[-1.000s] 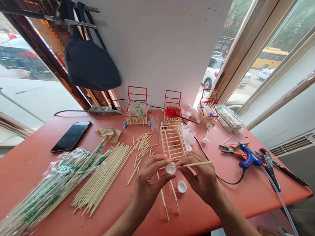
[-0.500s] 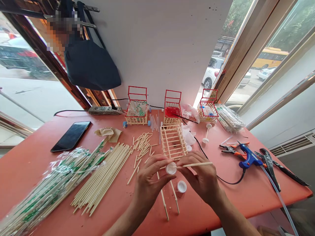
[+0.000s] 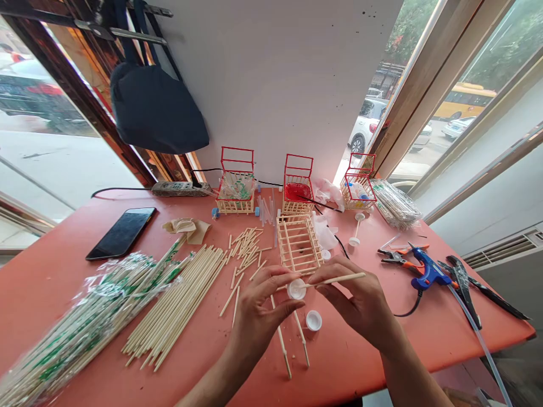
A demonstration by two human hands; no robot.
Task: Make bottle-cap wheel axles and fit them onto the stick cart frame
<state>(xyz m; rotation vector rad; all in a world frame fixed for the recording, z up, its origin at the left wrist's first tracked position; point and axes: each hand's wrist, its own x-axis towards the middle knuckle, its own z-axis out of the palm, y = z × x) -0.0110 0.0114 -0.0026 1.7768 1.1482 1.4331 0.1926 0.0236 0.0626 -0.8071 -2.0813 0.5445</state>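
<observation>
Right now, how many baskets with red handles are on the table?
3, in a row along the far edge: the left basket, the right basket, and the middle basket between them. I don't see any hidden ones.

A black smartphone was laid flat on the red table, a power strip was set near its far edge, a dark blue bag was hung by its straps, and outside, a white car and a yellow bus were seen
</observation>
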